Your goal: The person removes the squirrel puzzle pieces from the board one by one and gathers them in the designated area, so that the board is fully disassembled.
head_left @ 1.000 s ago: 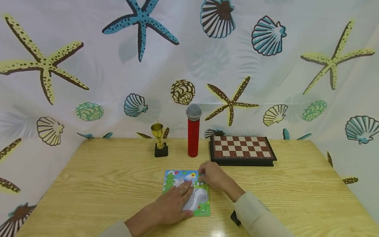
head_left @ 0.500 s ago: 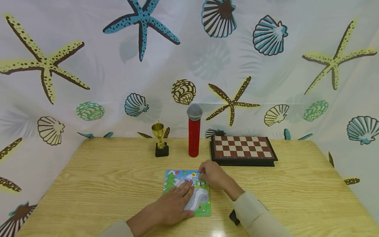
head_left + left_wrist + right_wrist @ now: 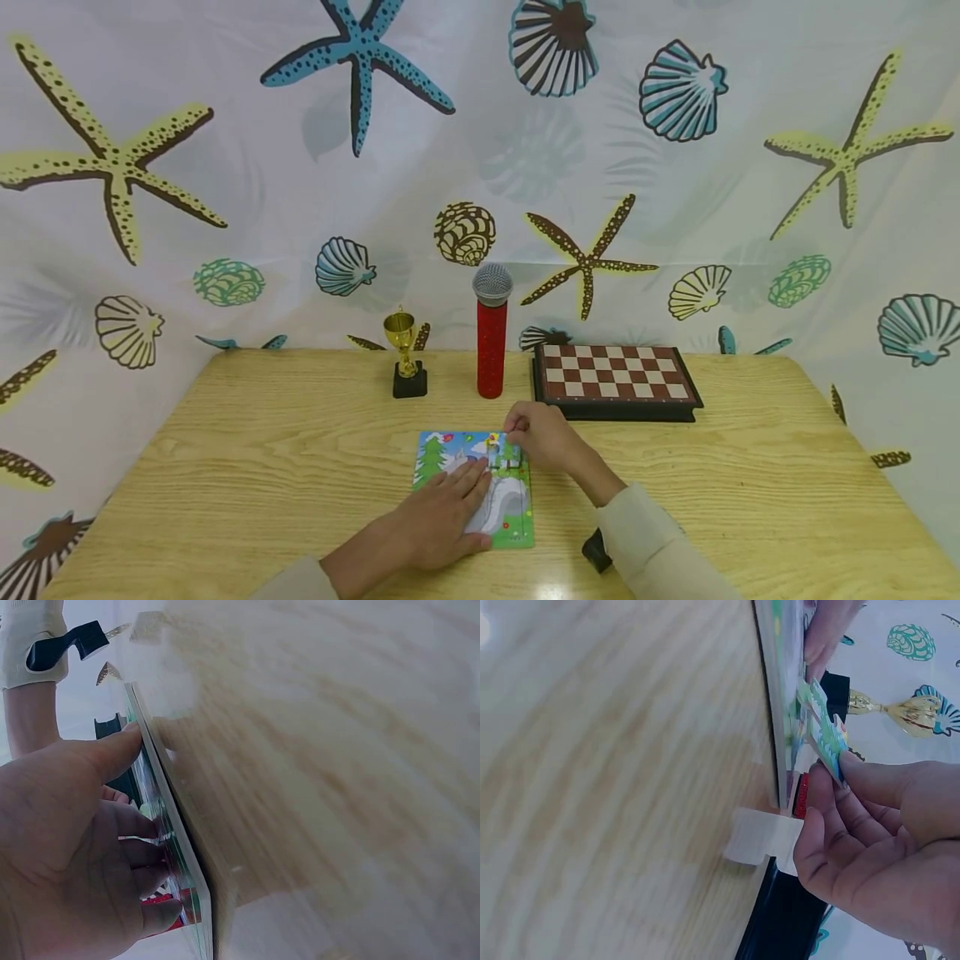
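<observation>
A square picture puzzle (image 3: 516, 533) with a printed scene of trees and grass lies on the table before me. My left hand (image 3: 442, 521) rests over its left and middle part, fingers extended, covering much of the picture. At the upper right corner, my right hand (image 3: 546, 437) pinches a puzzle piece (image 3: 826, 739) between thumb and fingers. The right wrist view shows this piece tilted up from the board, its lower end close to the surface. In the left wrist view the thumb and fingertips of the left hand lie against the face of the board.
Behind the puzzle stand a small gold trophy (image 3: 406, 354) on a black base and a red microphone (image 3: 491, 346) with a silver head. A folding chessboard box (image 3: 615, 375) lies to their right. A patterned cloth (image 3: 405, 200) hangs behind the wooden table (image 3: 285, 433).
My right hand has risen slightly at the upper right corner, and the piece in its fingers has tilted up from the puzzle. The left hand stays in place.
</observation>
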Available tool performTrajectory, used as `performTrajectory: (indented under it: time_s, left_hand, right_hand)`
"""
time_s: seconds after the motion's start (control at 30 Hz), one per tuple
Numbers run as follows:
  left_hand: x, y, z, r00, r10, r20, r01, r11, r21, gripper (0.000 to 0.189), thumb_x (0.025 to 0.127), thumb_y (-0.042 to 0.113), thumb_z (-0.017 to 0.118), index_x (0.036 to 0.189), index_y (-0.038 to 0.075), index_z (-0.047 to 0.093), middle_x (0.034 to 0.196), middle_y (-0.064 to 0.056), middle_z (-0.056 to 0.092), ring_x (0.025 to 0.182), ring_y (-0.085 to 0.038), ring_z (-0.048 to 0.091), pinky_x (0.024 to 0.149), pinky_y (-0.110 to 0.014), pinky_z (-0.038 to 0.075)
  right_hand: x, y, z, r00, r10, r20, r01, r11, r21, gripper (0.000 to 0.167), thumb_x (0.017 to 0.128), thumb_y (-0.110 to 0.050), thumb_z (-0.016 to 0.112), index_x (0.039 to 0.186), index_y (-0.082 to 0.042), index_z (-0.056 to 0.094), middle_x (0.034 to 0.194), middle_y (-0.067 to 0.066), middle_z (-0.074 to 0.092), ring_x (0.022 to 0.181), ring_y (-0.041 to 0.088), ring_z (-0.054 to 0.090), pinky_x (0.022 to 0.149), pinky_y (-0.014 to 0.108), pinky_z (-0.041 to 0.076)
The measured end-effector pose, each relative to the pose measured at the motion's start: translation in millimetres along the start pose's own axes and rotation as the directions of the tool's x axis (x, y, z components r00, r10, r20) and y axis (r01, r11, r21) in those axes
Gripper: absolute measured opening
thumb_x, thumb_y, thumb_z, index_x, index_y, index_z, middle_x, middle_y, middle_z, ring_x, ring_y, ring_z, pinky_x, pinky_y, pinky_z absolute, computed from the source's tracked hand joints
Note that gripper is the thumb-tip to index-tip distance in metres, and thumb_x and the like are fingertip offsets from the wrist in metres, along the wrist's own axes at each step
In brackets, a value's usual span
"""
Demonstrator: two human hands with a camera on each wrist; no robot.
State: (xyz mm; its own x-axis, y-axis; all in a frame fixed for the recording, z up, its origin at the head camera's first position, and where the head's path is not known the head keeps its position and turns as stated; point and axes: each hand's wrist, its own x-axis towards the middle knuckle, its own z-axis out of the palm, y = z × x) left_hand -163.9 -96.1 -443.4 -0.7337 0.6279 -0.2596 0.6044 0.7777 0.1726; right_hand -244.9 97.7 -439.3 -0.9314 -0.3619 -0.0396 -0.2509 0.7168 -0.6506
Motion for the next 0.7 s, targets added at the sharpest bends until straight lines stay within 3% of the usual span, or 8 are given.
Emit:
performTrajectory:
  time_s: [0.33, 0.7]
  left_hand:
    - [0.2, -0.1, 0.3, 1.000, 0.005, -0.015, -0.005, 1.000, 0.025, 0.074, 0.096, 0.052, 0.044, 0.149, 0.004, 0.027, 0.159, -0.012, 0.019, 0.146, -0.028, 0.020, 0.115, -0.047, 0.025]
    - [4.1, -1.9, 1.8, 1.000, 0.010, -0.008, -0.009, 1.000, 0.009, 0.073, 0.096, 0.053, 0.042, 0.149, 0.005, 0.028, 0.159, -0.011, 0.021, 0.147, -0.027, 0.020, 0.115, -0.048, 0.025]
  right_hand:
    - [-8.9, 4, -17, 0.997, 0.012, -0.071, -0.010, 0.999, 0.033, 0.005, 0.087, -0.006, 0.067, 0.085, -0.009, 0.064, 0.079, 0.000, 0.063, 0.073, 0.011, 0.055, 0.067, 0.024, 0.047]
    - [-30.3, 33, -43, 0.995, 0.013, -0.098, -0.012, 1.000, 0.016, 0.005, 0.090, -0.008, 0.064, 0.086, -0.005, 0.063, 0.082, 0.003, 0.064, 0.073, 0.011, 0.057, 0.067, 0.028, 0.048]
